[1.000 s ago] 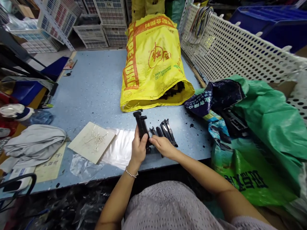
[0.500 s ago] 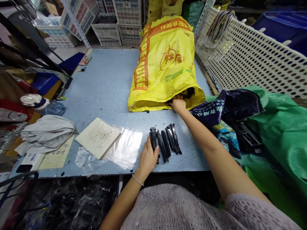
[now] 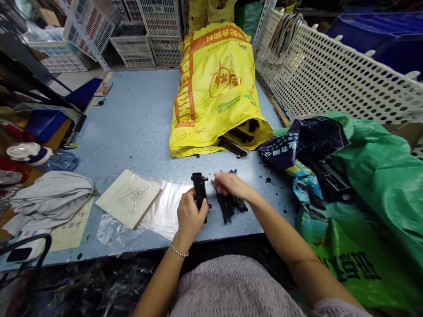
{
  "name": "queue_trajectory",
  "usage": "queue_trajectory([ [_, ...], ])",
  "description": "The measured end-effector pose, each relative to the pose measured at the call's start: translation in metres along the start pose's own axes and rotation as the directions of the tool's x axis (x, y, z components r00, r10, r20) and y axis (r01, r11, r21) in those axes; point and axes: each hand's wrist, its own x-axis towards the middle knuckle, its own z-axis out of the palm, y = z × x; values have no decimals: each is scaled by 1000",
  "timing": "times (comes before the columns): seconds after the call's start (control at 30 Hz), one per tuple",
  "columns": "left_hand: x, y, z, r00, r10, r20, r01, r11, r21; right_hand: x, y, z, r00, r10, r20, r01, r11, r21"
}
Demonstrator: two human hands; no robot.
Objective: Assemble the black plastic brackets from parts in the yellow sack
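Note:
My left hand (image 3: pixel 191 214) grips a black plastic part (image 3: pixel 199 187) near the front edge of the blue table, fingers on one side and thumb on the other. Just right of it, my right hand (image 3: pixel 229 184) is over several black strips (image 3: pixel 228 207), its fingers curled together; anything between them is hidden. Behind the hands lies a yellow sack (image 3: pixel 218 88) with its mouth toward me, and black parts (image 3: pixel 234 146) stick out of the opening.
Clear plastic bags (image 3: pixel 165 211) and a pale square board (image 3: pixel 128 198) with small pins lie left. A grey cloth (image 3: pixel 53 196) is farther left. Green sacks (image 3: pixel 380 176) and a white perforated basket (image 3: pixel 330 75) stand right.
My right hand has come out of the sack's mouth and back to the black strips. Black parts now protrude from the sack. My left hand has raised its part slightly. The view has shifted.

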Motion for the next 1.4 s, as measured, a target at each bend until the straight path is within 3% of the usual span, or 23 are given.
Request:
queue_trajectory([
  [0.1,7,5,-14,979,193,-58,-192,981,21,-14,-9,34,981,-42,190,-62,858,509],
  [0.17,8,6,-22,963,266,-42,-268,963,-31,-16,-10,41,955,-84,285,-134,735,665],
  [0.23,8,6,-29,948,315,-34,-317,944,-86,-16,-9,40,897,-147,417,-221,668,711],
  [0.3,6,9,-37,948,319,14,-315,942,-118,-18,-10,39,865,-190,464,-236,662,711],
  [0.33,5,11,-41,952,303,52,-294,947,-125,-21,-11,38,872,-197,449,-203,689,696],
  [0.47,1,22,-60,943,237,234,-200,965,-172,-43,-23,33,960,-220,175,141,915,378],
  [0.53,0,24,-67,918,267,292,-212,955,-208,-55,-28,28,962,-270,43,256,944,207],
  [0.6,-2,23,-70,894,341,289,-279,931,-234,-63,-28,24,957,-284,68,265,943,203],
  [0.67,-3,21,-68,878,415,240,-362,902,-236,-67,-23,25,934,-235,269,128,924,361],
  [0.73,-3,19,-64,862,462,207,-419,881,-222,-68,-17,31,837,-192,513,-156,814,559],
  [0.8,-3,18,-61,847,495,194,-456,864,-215,-69,-13,38,764,-208,611,-343,670,658],
  [0.87,-2,17,-61,830,524,189,-484,846,-223,-72,-13,42,791,-215,573,-329,640,694],
  [0.93,-2,16,-62,819,538,200,-495,838,-229,-77,-18,39,876,-200,439,-129,780,612],
  [1.0,-2,15,-64,821,522,231,-480,850,-216,-81,-24,31,943,-209,259,89,908,410],
  [1.07,-2,15,-64,828,499,254,-461,865,-195,-82,-29,23,961,-263,88,241,948,206],
  [1.13,-2,16,-63,835,493,243,-459,869,-184,-80,-29,20,956,-291,33,282,945,166],
  [1.2,-2,16,-61,837,505,212,-473,862,-184,-77,-23,24,951,-243,192,177,935,308],
  [1.23,-2,17,-60,834,514,199,-483,856,-186,-75,-20,28,918,-203,341,43,905,424],
  [1.3,-2,17,-58,827,528,191,-495,846,-198,-73,-13,37,796,-180,578,-242,781,575],
  [1.33,-2,17,-58,821,537,192,-501,840,-207,-73,-11,41,756,-192,626,-319,727,608],
  [1.37,-3,17,-59,815,546,195,-506,834,-218,-74,-11,43,752,-202,627,-336,701,629],
  [1.4,-3,16,-59,810,553,197,-510,829,-231,-76,-11,43,780,-211,589,-289,714,638],
])
